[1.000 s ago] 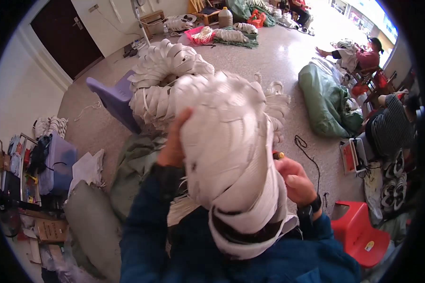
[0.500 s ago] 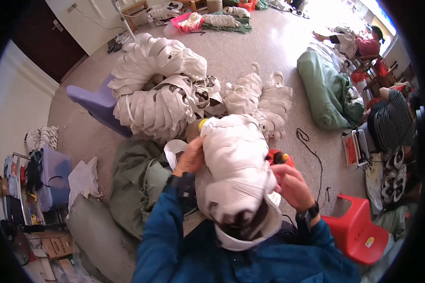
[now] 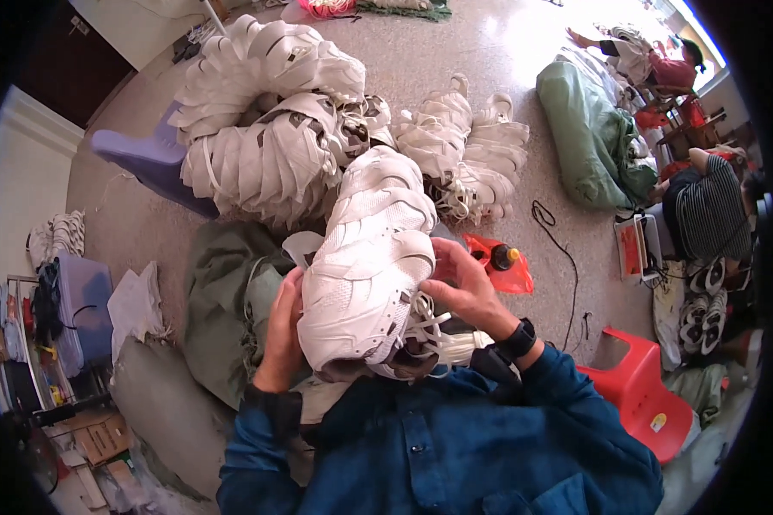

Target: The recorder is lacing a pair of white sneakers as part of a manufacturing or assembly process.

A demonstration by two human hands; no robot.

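A stack of white shoe uppers (image 3: 365, 257), nested one inside another, stretches away from my chest. White laces hang loose at its right side, and dark lining shows in the opening nearest me. My left hand (image 3: 282, 333) curves around the stack's left flank, its fingers partly hidden beneath. On the other side, my right hand (image 3: 471, 285) grips the edge with thumb and fingers. Just beyond lies a large curled bundle of similar uppers (image 3: 258, 154), with smaller stacks (image 3: 489, 159) to its right.
A purple chair (image 3: 150, 163) stands behind the big bundle, and a red stool (image 3: 640, 386) at my right. Dark green sacking (image 3: 219, 300) lies left. A bottle in a red bag (image 3: 507, 266) and a black cord (image 3: 567, 257) are right. Two other people sit farther right.
The stack has turned, so its laces and lace holes now face my right hand. My right hand has come in against it; my left hand has slid lower along its side.
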